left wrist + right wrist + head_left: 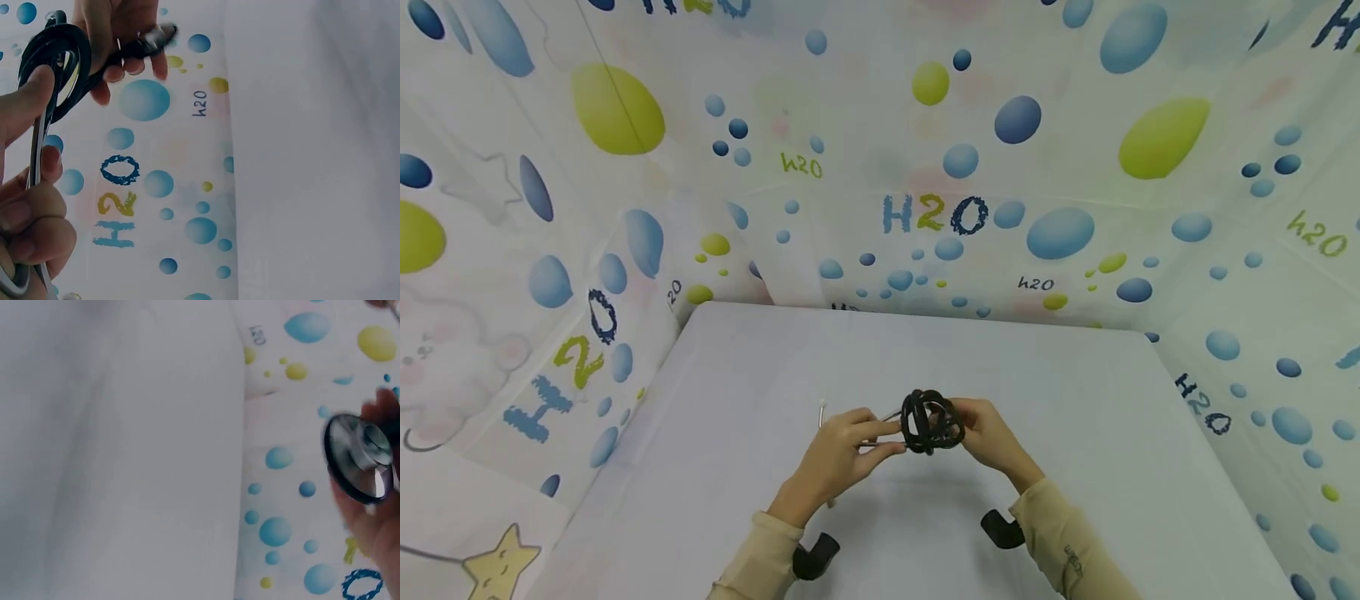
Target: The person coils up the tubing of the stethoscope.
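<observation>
A stethoscope (912, 421) is held up above the table between both hands, its black tubing wound into a loose coil. My left hand (838, 454) grips the metal ear tubes (36, 150), and its thumb presses near the start of the coil in the left wrist view. One ear tube's end shows beyond the left hand in the head view. On the other side, my right hand (990, 433) holds the tubing near the chest piece. That round metal chest piece (357, 459) with a dark rim stands out from the right fingers. The coil partly hides the right fingertips in the head view.
Below the hands lies a white table (760, 358). A printed curtain (850, 108) with blue and green drops surrounds it at the back and sides. Black wrist mounts (816, 557) sit at both forearms, beside the beige sleeves (1067, 533).
</observation>
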Motion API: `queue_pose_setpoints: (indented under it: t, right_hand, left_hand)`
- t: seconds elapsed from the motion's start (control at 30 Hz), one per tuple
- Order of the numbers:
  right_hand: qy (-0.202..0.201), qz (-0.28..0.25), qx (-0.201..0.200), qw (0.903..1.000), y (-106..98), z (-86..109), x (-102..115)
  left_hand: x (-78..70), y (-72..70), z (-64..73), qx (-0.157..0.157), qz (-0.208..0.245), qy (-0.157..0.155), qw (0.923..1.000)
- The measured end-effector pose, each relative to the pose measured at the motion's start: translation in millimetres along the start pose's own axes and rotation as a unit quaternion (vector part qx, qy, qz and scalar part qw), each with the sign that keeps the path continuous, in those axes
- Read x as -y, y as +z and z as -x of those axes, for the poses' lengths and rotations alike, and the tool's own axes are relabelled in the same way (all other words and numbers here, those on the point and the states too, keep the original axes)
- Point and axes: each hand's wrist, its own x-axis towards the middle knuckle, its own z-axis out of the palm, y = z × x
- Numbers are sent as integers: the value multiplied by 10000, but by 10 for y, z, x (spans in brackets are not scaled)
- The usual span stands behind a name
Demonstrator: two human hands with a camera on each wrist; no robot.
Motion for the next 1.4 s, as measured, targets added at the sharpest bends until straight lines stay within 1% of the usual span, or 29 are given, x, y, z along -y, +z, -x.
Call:
queue_pose_setpoints:
  t: [0.07,0.13,0.2,0.37,0.47,0.6,0.67,0.73,0.8,0.87,0.97,1.07,1.17,1.3,1.4]
  right_hand:
    - [152,108,-232,9996,45,20,71]
    - [295,125,-372,9988,71,36,137]
    - [542,-1,-451,9975,82,52,196]
    - [945,-263,-403,9944,73,83,304]
    - [1126,-316,-357,9925,80,80,338]
    - [1148,-203,-398,9924,93,57,340]
    - [1047,52,-495,9933,89,48,327]
    - [842,520,-645,9930,76,36,302]
    - [605,1003,-831,9896,53,23,274]
    - [333,1415,-1022,9841,23,4,254]
    - [112,1584,-1173,9803,-20,-34,224]
    - [-2,1693,-1277,9773,-42,-77,184]
    - [-135,1914,-1494,9700,-32,-128,123]
    - [-448,2209,-1938,9548,-3,-197,77]
    - [-774,2256,-2137,9473,-28,-237,143]
  left_hand:
    - [22,-21,-44,-198,-136,-51,9997]
    - [40,-40,-82,-332,-249,-35,9991]
    - [48,-51,-109,-427,-322,-39,9986]
    - [52,-26,-122,-450,-364,-110,9983]
    - [57,-16,-109,-470,-349,-132,9982]
    - [61,-46,-107,-415,-346,-132,9985]
    - [59,-76,-115,-325,-333,-126,9988]
    - [54,-104,-121,-204,-312,-125,9992]
    - [39,-129,-122,-57,-285,-131,9995]
    - [16,-145,-117,92,-247,-148,9995]
    - [-12,-142,-105,297,-184,-130,9993]
    - [-36,-121,-89,485,-91,-56,9988]
    - [-59,-90,-62,724,-92,13,9973]
    - [-77,-53,-21,1018,-367,-71,9941]
    - [-65,-48,-17,1048,-761,-272,9912]
